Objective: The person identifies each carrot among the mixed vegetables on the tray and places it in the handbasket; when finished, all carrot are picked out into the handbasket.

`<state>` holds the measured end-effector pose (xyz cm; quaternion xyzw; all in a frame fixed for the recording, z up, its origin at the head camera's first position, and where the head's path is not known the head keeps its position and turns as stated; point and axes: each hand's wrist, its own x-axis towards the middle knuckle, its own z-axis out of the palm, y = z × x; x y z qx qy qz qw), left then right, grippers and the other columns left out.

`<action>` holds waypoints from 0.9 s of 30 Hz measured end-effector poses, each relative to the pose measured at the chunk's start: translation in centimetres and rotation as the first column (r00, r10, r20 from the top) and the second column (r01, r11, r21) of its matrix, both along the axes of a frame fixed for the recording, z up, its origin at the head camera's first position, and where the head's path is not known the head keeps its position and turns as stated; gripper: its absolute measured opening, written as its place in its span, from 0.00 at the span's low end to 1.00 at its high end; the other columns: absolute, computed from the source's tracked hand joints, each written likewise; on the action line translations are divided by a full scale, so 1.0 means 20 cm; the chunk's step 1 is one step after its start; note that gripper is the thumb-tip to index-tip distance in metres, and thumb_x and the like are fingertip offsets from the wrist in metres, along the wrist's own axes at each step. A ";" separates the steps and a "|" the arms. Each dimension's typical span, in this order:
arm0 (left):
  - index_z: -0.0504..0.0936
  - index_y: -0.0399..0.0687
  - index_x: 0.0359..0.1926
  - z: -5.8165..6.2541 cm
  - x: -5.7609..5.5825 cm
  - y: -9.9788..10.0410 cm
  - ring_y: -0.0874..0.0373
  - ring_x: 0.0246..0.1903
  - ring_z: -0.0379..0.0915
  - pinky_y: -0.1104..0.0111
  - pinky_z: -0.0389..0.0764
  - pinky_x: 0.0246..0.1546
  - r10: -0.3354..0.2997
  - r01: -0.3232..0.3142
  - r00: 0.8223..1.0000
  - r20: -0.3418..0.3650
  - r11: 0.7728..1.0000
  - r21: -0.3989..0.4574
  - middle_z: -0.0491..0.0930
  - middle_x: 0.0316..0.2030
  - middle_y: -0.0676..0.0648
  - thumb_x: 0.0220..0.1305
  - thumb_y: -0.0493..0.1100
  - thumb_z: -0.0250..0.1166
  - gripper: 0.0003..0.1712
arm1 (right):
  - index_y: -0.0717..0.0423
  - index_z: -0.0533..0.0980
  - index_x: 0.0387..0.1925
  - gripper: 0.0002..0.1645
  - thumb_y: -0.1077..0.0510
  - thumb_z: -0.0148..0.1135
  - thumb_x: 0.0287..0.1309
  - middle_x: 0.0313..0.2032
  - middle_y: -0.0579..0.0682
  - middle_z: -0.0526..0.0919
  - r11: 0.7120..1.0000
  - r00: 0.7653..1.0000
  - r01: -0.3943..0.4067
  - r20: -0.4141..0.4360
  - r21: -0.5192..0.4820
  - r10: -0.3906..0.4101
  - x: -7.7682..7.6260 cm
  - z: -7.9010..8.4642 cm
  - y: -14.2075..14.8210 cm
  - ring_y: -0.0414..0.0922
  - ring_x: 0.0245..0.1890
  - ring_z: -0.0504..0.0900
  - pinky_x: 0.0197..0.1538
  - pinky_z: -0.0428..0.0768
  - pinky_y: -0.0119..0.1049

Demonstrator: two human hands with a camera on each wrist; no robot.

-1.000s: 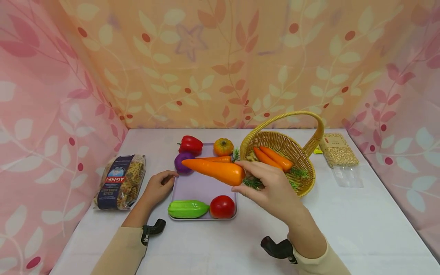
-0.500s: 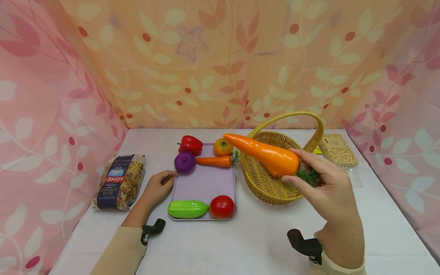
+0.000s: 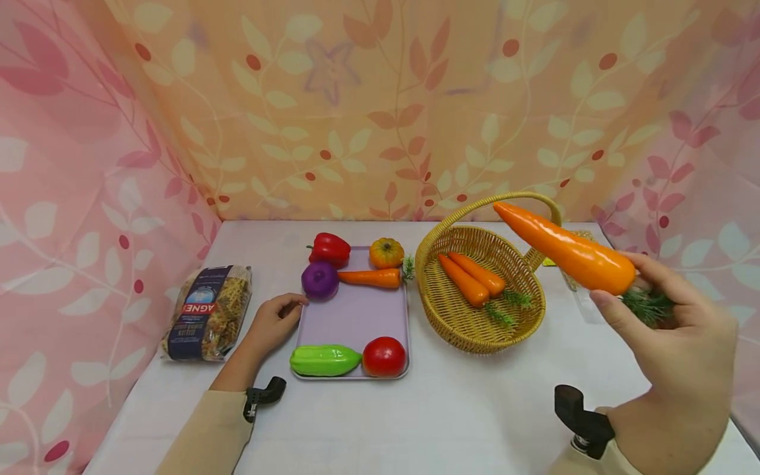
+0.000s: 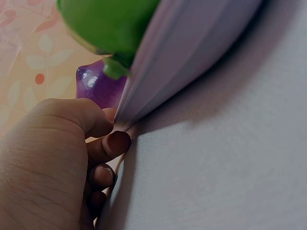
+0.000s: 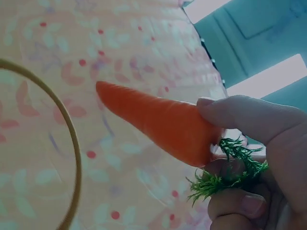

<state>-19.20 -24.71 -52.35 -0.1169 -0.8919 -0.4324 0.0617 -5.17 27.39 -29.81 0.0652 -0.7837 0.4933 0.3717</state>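
Note:
Up at the right of the head view, my right hand [image 3: 677, 336] pinches an orange carrot [image 3: 570, 251] by its thick, leafy end. Its tip points up and left, above the wicker basket's right side; the green leaves [image 5: 225, 177] hang among my fingers in the right wrist view. My left hand [image 3: 276, 323] stays at the left edge of a lilac tray [image 3: 356, 323], thumb and finger pinching the rim. On the tray lie a purple round vegetable [image 3: 319, 280], another carrot [image 3: 371, 278], a small pumpkin [image 3: 386, 253], a red bell pepper [image 3: 330, 250], a tomato [image 3: 384, 357] and a ridged green vegetable [image 3: 325, 360].
The yellow wicker basket [image 3: 433, 313] with a tall handle holds two carrots [image 3: 466, 282], right of the tray. A pasta bag [image 3: 208, 313] lies at far left. Behind the raised carrot, a clear pack [image 3: 588, 307] is partly hidden. Floral cloth surrounds the white table [image 3: 451, 415].
My right hand has carried the carrot rightward, from over the tray, across the basket, to the basket's right. The two carrots in the basket show fully again. My left hand has stayed put.

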 end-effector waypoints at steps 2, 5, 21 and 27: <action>0.87 0.44 0.47 0.00 0.00 0.00 0.54 0.30 0.68 0.66 0.70 0.32 -0.002 0.002 1.000 -0.004 1.000 0.001 0.77 0.31 0.49 0.69 0.33 0.62 0.10 | 0.70 0.81 0.56 0.32 0.82 0.72 0.45 0.35 0.45 0.83 0.996 0.993 0.087 0.075 0.016 -0.088 0.01 0.00 0.04 0.39 0.28 0.76 0.38 0.78 0.19; 0.87 0.44 0.47 0.00 0.00 0.00 0.54 0.30 0.68 0.66 0.70 0.32 -0.001 0.001 1.000 -0.007 1.000 0.000 0.77 0.31 0.49 0.70 0.33 0.62 0.10 | 0.62 0.83 0.56 0.32 0.78 0.74 0.46 0.34 0.40 0.81 0.981 0.961 0.185 0.200 0.058 -0.193 0.02 0.00 0.09 0.36 0.27 0.75 0.36 0.76 0.17; 0.87 0.45 0.48 -0.01 0.00 0.00 0.54 0.31 0.69 0.66 0.72 0.33 0.004 -0.004 1.000 0.016 1.000 -0.003 0.79 0.34 0.48 0.70 0.33 0.62 0.11 | 0.57 0.69 0.72 0.42 0.41 0.67 0.65 0.55 0.65 0.77 0.963 0.766 -0.043 0.628 0.265 -0.138 -0.32 -0.19 0.26 0.49 0.41 0.71 0.33 0.73 0.29; 0.87 0.45 0.49 -0.01 -0.01 -0.01 0.54 0.33 0.69 0.66 0.72 0.35 0.006 -0.006 1.000 0.028 1.000 -0.005 0.81 0.36 0.47 0.70 0.33 0.61 0.12 | 0.56 0.65 0.74 0.47 0.36 0.66 0.64 0.62 0.72 0.73 0.964 0.725 -0.071 0.677 0.254 -0.125 -0.48 -0.28 0.22 0.63 0.53 0.71 0.45 0.78 0.50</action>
